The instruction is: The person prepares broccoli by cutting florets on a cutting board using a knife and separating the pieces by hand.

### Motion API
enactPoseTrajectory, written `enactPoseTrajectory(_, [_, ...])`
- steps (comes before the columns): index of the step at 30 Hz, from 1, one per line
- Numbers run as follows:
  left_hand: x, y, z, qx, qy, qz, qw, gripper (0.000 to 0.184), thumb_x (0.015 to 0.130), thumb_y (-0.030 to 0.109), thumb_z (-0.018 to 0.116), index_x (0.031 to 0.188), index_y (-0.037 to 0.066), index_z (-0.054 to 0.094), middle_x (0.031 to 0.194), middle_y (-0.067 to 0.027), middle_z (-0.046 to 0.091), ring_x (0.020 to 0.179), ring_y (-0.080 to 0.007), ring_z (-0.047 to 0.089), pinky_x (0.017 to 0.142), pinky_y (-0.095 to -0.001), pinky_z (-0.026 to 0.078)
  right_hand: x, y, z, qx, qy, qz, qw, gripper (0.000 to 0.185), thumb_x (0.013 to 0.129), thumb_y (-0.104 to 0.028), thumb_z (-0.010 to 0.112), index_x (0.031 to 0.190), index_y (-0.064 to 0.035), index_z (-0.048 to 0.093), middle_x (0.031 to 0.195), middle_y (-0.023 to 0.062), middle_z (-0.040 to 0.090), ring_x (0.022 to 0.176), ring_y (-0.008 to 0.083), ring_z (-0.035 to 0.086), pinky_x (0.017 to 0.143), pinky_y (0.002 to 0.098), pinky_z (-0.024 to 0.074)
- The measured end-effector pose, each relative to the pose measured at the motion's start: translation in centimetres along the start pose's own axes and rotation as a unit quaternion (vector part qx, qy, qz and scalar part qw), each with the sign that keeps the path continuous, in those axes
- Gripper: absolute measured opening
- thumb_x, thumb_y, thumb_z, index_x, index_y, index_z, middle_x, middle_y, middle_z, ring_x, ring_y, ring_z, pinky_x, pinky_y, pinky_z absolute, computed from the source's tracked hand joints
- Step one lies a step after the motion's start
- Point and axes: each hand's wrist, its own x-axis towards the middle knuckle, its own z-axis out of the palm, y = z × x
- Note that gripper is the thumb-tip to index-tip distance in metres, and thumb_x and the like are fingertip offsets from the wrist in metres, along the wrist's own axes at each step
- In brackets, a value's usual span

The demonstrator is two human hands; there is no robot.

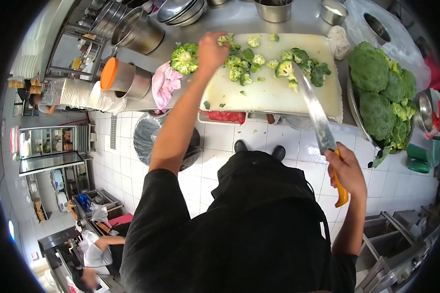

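My right hand (346,170) is closed round the yellow handle of a large knife (315,110). The blade points up and left, its tip by a cut broccoli piece (285,70) on the white cutting board (274,97). My left hand (213,51) reaches over the board's upper left corner, fingertips at a small broccoli floret (225,39); whether it grips it is unclear. Several florets and green crumbs lie across the board. Left of my left hand sits a larger broccoli piece (185,58), partly behind the wrist.
At the right, a big metal bowl (358,110) holds several broccoli heads (369,68). A pink cloth (165,84), metal pots (138,31) and an orange-lidded container (110,73) stand left. Below are a bin (144,134) and a red-filled tray (225,116). Another person (95,249) is at lower left.
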Motion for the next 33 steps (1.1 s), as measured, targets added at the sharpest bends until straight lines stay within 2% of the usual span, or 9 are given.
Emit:
enactPoseTrajectory(11, [8.3, -6.9, 2.8, 0.142, -0.264, 0.010, 0.954, 0.054, 0.073, 0.026, 0.076, 0.125, 0.013, 0.066, 0.114, -0.0160, 0.069, 0.105, -0.0316, 0.065, 0.091, -0.0372, 0.051, 2.2, -1.6, 4.9, -0.156, -0.034, -0.006, 0.987, 0.026, 0.096, -0.024, 0.058, 0.089, 0.0005, 0.055, 0.060, 0.0086, 0.052, 0.048, 0.0162, 0.053, 0.049, 0.0342, 0.0433])
enactPoseTrajectory(12, [8.2, -7.0, 2.9, 0.137, -0.271, 0.023, 0.953, 0.054, 0.073, 0.027, 0.076, 0.124, 0.013, 0.066, 0.112, -0.0161, 0.069, 0.104, -0.0316, 0.066, 0.091, -0.0373, 0.051, 2.3, -1.5, 5.1, -0.180, -0.038, -0.020, 0.983, 0.026, 0.096, -0.024, 0.058, 0.089, 0.0012, 0.056, 0.063, 0.0150, 0.056, 0.051, 0.0259, 0.057, 0.054, 0.0397, 0.0448])
enactPoseTrajectory(15, [8.0, -6.7, 3.1, 0.174, -0.230, 0.014, 0.957, 0.055, 0.073, 0.029, 0.077, 0.123, 0.009, 0.066, 0.106, -0.0174, 0.071, 0.098, -0.0316, 0.067, 0.089, -0.0371, 0.052, 3.9, 0.1, 6.4, -0.228, -0.047, -0.124, 0.965, 0.027, 0.095, -0.025, 0.058, 0.091, 0.0019, 0.056, 0.069, 0.0212, 0.060, 0.061, 0.0376, 0.060, 0.061, 0.0445, 0.0454])
enactPoseTrajectory(16, [7.9, -6.6, 2.8, 0.155, -0.213, 0.005, 0.965, 0.056, 0.073, 0.031, 0.077, 0.122, 0.007, 0.066, 0.104, -0.0170, 0.071, 0.097, -0.0301, 0.068, 0.087, -0.0365, 0.052, 4.3, -0.4, 7.2, -0.253, -0.052, -0.127, 0.958, 0.030, 0.095, -0.028, 0.057, 0.090, 0.0020, 0.056, 0.075, 0.0246, 0.062, 0.073, 0.0444, 0.061, 0.066, 0.0488, 0.0444])
enactPoseTrajectory(21, [7.2, -4.0, -1.1, 0.014, -0.134, -0.058, 0.989, 0.057, 0.075, 0.030, 0.079, 0.119, -0.003, 0.063, 0.101, -0.0132, 0.069, 0.091, -0.0210, 0.069, 0.078, -0.0338, 0.055, 7.2, -0.8, 9.4, -0.263, -0.065, -0.132, 0.954, 0.033, 0.095, -0.032, 0.054, 0.091, 0.0008, 0.055, 0.080, 0.0264, 0.064, 0.082, 0.0463, 0.061, 0.073, 0.0520, 0.0453])
enactPoseTrajectory(25, [3.8, -2.3, -3.3, -0.389, -0.025, -0.144, 0.909, 0.044, 0.070, 0.014, 0.082, 0.105, -0.003, 0.062, 0.090, -0.0103, 0.069, 0.081, -0.0155, 0.067, 0.071, -0.0307, 0.054, 7.9, -0.8, 9.0, -0.279, -0.010, -0.132, 0.951, 0.031, 0.095, -0.030, 0.054, 0.094, 0.0004, 0.056, 0.081, 0.0269, 0.065, 0.082, 0.0473, 0.062, 0.074, 0.0537, 0.0459])
enactPoseTrajectory(26, [2.3, -1.1, -4.6, -0.367, -0.031, -0.137, 0.920, 0.040, 0.069, 0.006, 0.081, 0.102, -0.001, 0.060, 0.091, -0.0088, 0.067, 0.079, -0.0118, 0.065, 0.068, -0.0308, 0.054, 8.0, -0.6, 8.6, -0.288, 0.008, -0.143, 0.947, 0.031, 0.095, -0.030, 0.054, 0.094, 0.0003, 0.057, 0.081, 0.0269, 0.065, 0.082, 0.0476, 0.062, 0.074, 0.0541, 0.0459])
enactPoseTrajectory(29, [-3.1, -1.1, -4.6, -0.110, -0.029, -0.016, 0.993, 0.038, 0.069, 0.005, 0.079, 0.102, -0.001, 0.060, 0.097, -0.0114, 0.067, 0.073, -0.0164, 0.065, 0.068, -0.0325, 0.055, 7.3, -1.1, 7.2, -0.323, 0.030, -0.125, 0.938, 0.031, 0.094, -0.030, 0.055, 0.095, 0.0004, 0.057, 0.081, 0.0271, 0.065, 0.082, 0.0480, 0.062, 0.074, 0.0547, 0.0461])
enactPoseTrajectory(33, [-9.0, -1.2, -2.5, 0.032, -0.023, 0.087, 0.995, 0.045, 0.067, 0.003, 0.077, 0.109, 0.003, 0.059, 0.108, -0.0167, 0.065, 0.099, -0.0367, 0.063, 0.085, -0.0420, 0.052, 4.9, -3.1, 6.4, -0.344, 0.013, -0.082, 0.935, 0.030, 0.095, -0.029, 0.055, 0.093, 0.0009, 0.056, 0.076, 0.0259, 0.064, 0.077, 0.0468, 0.062, 0.072, 0.0534, 0.0468])
